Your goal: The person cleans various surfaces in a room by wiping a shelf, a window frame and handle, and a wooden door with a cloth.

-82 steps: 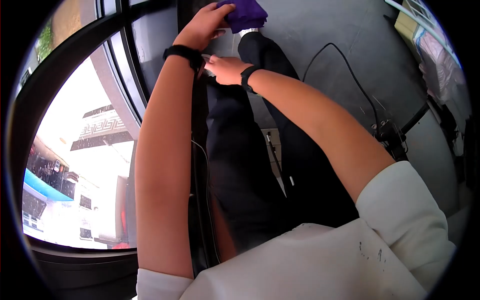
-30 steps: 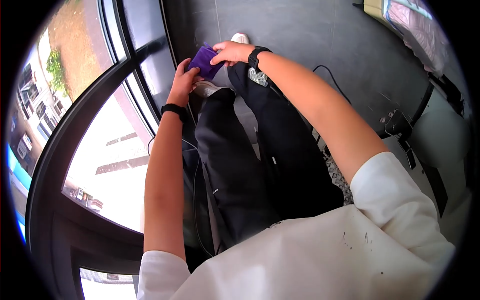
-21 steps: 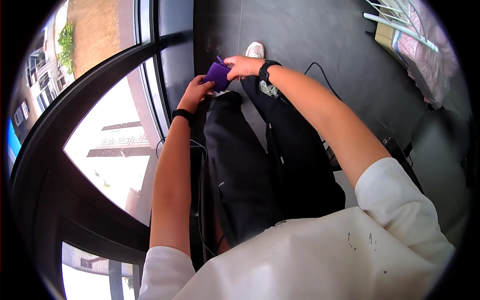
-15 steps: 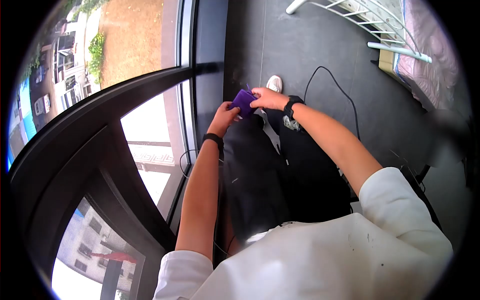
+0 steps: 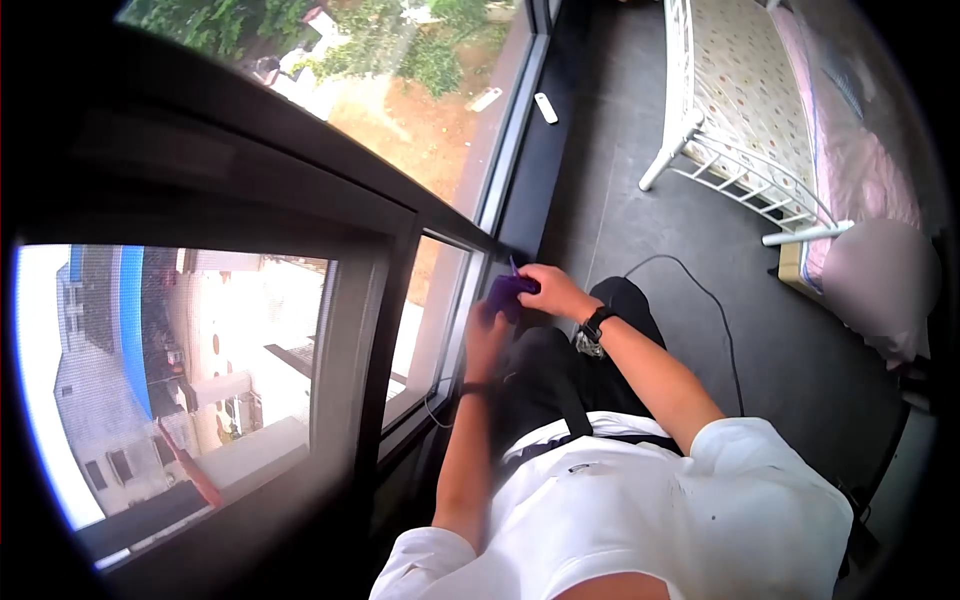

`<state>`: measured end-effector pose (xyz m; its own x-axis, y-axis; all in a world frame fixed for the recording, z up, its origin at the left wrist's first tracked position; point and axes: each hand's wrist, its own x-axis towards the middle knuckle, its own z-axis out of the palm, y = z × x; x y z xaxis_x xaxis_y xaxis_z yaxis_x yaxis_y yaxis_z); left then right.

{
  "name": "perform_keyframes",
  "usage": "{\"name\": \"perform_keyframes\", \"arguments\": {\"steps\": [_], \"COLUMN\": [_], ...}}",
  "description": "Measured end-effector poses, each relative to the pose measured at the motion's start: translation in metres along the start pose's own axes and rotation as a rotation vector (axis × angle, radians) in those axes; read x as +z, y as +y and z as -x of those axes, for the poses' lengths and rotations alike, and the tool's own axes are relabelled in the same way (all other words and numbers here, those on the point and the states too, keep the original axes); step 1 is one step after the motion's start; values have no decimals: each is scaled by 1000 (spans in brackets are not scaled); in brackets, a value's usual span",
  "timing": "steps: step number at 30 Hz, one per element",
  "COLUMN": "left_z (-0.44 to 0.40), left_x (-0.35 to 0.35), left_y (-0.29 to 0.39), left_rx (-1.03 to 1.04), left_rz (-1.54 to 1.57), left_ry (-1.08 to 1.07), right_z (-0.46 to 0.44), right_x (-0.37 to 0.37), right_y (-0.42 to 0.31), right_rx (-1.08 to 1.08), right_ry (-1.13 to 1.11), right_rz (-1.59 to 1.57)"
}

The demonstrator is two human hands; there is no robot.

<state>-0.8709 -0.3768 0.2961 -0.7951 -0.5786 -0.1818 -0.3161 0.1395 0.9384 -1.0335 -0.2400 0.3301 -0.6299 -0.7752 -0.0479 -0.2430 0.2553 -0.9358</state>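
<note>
Above my knees, beside the window frame, a small purple pouch-like item (image 5: 508,292) is between my two hands. My right hand (image 5: 555,293) pinches its right edge, and a thin purple strip sticks up from its top. My left hand (image 5: 486,335) is closed on its lower left side, slightly smeared by motion. Exactly what kind of item it is does not show. A crinkled clear plastic packet (image 5: 588,344) lies on my lap below my right wrist.
To my left runs a dark window frame (image 5: 400,215). A white remote-like object (image 5: 545,108) lies on the dark sill. A black cable (image 5: 715,300) loops across the grey floor (image 5: 625,220). At right stands a white metal bed frame (image 5: 690,140) with bedding.
My view has swung, showing more of the bed and window. The purple item, flat and square before, now looks bunched or tilted. Both hands still hold it.
</note>
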Motion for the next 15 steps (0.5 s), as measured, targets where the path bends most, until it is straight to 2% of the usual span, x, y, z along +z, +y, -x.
{"name": "perform_keyframes", "arguments": {"steps": [3, 4, 6, 7, 8, 10, 15], "left_z": [47, 64, 95, 108, 119, 133, 158], "left_x": [-38, -48, -59, -61, -60, -56, -52], "left_y": [14, 25, 23, 33, 48, 50, 63], "left_rx": [49, -27, -4, -17, -138, -139, -53], "left_rz": [-104, -42, -139, -91, -26, -90, -10], "left_ry": [145, 145, 219, 212, 221, 239, 169], "right_z": [0, 3, 12, 16, 19, 20, 12], "right_x": [23, 29, 43, 46, 47, 50, 18], "right_y": [-43, -57, -74, -79, -85, -83, -120], "right_rx": [-179, -208, -336, -406, -424, -407, -423], "right_ry": [-218, -289, -391, -425, -477, -565, -799], "right_rz": [137, 160, 201, 215, 239, 238, 293]}}
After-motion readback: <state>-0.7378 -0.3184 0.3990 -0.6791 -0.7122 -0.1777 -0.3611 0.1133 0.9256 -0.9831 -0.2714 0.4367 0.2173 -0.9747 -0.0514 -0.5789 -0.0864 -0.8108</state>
